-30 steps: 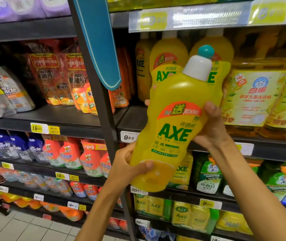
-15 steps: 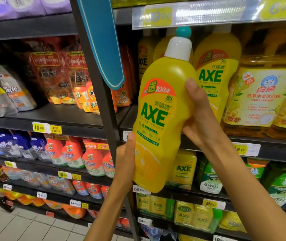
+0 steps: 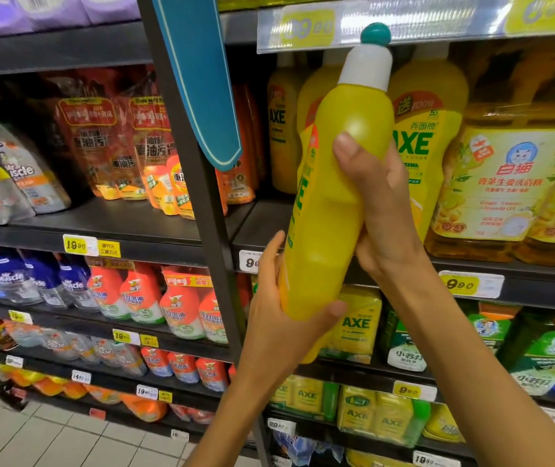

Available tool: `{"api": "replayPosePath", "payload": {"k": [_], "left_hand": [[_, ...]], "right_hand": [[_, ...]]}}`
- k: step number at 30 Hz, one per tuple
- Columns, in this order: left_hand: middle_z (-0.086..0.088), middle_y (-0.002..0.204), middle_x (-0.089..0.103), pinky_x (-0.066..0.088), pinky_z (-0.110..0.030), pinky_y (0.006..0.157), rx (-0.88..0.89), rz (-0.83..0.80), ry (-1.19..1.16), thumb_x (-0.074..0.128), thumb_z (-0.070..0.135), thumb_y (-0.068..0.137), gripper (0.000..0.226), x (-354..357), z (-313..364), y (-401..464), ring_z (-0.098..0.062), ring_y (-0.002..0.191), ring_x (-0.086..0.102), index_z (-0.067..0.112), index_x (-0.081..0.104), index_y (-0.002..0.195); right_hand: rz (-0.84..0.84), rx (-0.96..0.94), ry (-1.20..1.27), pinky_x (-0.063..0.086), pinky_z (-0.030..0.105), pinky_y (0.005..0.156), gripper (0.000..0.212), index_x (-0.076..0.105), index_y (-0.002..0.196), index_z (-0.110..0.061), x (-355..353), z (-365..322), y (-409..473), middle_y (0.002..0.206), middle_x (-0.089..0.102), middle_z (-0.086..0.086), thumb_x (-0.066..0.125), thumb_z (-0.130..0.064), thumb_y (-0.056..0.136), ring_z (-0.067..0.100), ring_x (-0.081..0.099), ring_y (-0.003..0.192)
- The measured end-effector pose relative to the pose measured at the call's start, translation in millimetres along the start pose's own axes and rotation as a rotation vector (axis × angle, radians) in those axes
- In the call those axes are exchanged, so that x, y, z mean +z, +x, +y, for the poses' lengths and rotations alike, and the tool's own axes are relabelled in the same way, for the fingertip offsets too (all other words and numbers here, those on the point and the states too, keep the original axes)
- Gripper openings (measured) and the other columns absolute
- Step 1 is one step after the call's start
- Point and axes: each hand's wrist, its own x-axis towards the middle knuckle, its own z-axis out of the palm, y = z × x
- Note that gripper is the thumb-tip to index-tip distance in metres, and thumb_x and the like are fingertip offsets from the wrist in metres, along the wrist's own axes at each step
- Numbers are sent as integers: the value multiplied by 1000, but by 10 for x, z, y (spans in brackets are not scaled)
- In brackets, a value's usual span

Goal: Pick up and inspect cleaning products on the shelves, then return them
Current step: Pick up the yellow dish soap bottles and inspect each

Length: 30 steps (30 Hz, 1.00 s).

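Head view: the dark shelves (image 3: 155,227) fill the frame, refill pouches (image 3: 101,146) on the left bay and yellow dish-soap bottles behind a price strip (image 3: 370,26) on the right. In front of that right bay the person holds one yellow bottle (image 3: 333,203) upright, well clear of the shelf edge, its white neck and teal cap (image 3: 375,33) reaching up to the price strip. Since a second ago the bottle has been stood up from its tilt and turned about its long axis, so the green-lettered front label that faced the camera now shows only as a sliver along the left edge and the plain side faces us. The right hand (image 3: 377,203) grips the waist, thumb pressed on the near face and fingers wrapped behind. The left hand (image 3: 283,318) cups the base, thumb curled under the bottom, fingers up the far side. I judge the inspection is midway; the back label is likely next, and the return to the shelf is not yet begun.
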Motion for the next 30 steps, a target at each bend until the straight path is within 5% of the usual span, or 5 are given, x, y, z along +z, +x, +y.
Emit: {"api": "replayPosePath", "payload": {"k": [5,10,15,25,30], "left_hand": [[11,113,67,54,-22,75,-45,-28,-140,77,48,56,81,-89,116,82,-9,102,65,30,49,130],[4,104,73,57,-29,73,-260,-201,-509,83,62,44,72,-207,33,14,-17,97,70,31,69,108],[5,105,73,56,-29,75,-299,-348,-587,82,61,52,64,-202,-28,-39,-15,98,69,31,71,108],[4,87,73,51,-20,73,-221,54,-165,36,75,68,67,-52,-44,37,-15,81,68,18,66,82],[-15,84,61,48,-35,76,-254,165,-356,46,78,60,71,-71,-60,101,-27,76,59,11,60,75]], "right_hand": [[34,68,-28,56,35,72,73,44,137,-13,-27,-89,85,111,68,6,68,-43,75,20,69,94],[-75,154,-42,43,54,103,65,46,137,-7,-212,-153,173,128,62,13,62,-47,87,29,58,120],[-113,205,49,57,40,84,29,63,106,-7,-172,-112,178,98,71,10,60,-30,89,23,69,91],[19,-230,-178,55,30,70,35,61,109,-10,-56,-256,-3,93,73,2,69,-28,80,18,71,86],[-135,35,157,52,40,89,62,55,124,-9,-205,-179,57,110,70,8,73,-45,76,23,65,107]]}}
